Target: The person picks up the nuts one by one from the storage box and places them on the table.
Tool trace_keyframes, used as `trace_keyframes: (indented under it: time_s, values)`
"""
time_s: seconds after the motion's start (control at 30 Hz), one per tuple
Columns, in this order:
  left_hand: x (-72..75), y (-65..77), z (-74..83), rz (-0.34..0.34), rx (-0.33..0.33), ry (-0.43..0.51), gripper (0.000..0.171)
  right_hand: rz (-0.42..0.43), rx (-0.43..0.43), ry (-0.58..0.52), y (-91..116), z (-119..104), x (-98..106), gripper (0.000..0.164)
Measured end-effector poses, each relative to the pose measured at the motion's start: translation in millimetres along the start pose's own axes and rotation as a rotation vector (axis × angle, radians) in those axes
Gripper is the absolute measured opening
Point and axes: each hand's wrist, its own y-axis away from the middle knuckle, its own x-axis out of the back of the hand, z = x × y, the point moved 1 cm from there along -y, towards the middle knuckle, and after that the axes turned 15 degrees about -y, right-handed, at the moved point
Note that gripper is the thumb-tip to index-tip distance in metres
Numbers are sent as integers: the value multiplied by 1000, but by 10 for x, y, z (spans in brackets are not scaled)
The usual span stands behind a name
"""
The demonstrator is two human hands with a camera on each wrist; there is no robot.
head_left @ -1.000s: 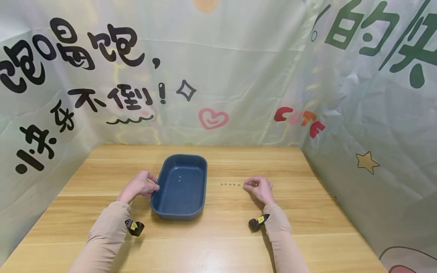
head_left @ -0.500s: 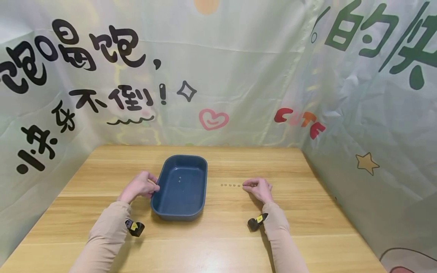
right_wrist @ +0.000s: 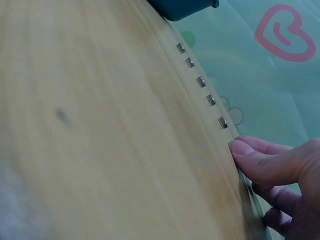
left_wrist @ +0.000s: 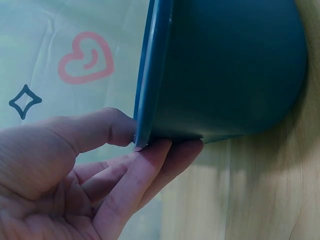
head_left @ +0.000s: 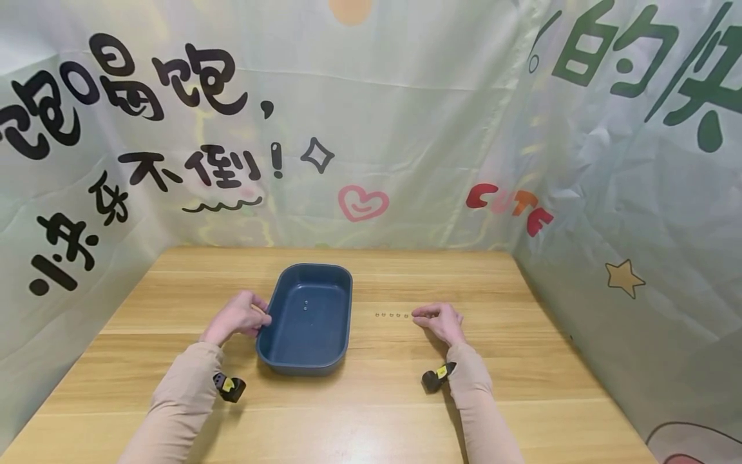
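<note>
In the head view, the left hand (head_left: 240, 314) clamps the blue tray (head_left: 307, 351) at its 9 o'clock rim, while five small metal pieces (right_wrist: 201, 81) lie in a row at 9 o'clock from the right hand (head_left: 440, 321), whose thumb and forefinger meet, any held piece being indeterminable.

Tray (head_left: 310, 341) dk blue; sm. pcs (right_wrist: 201, 81) silvery; tbl (head_left: 336, 419) lt-brn, wood-grained; sleeves (head_left: 180, 393) beige.

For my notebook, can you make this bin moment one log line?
left hand: grips blue bin; five metal pieces: row on table; right hand: beside row, whether holding anything unclear; two shiny bits: inside bin
</note>
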Motion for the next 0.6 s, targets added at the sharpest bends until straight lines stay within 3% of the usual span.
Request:
trace_keyframes:
  time_s: [0.6]
  values:
    - [-28,5,13,27,21,-23,31,-9,-14,-32,23,8,25,21]
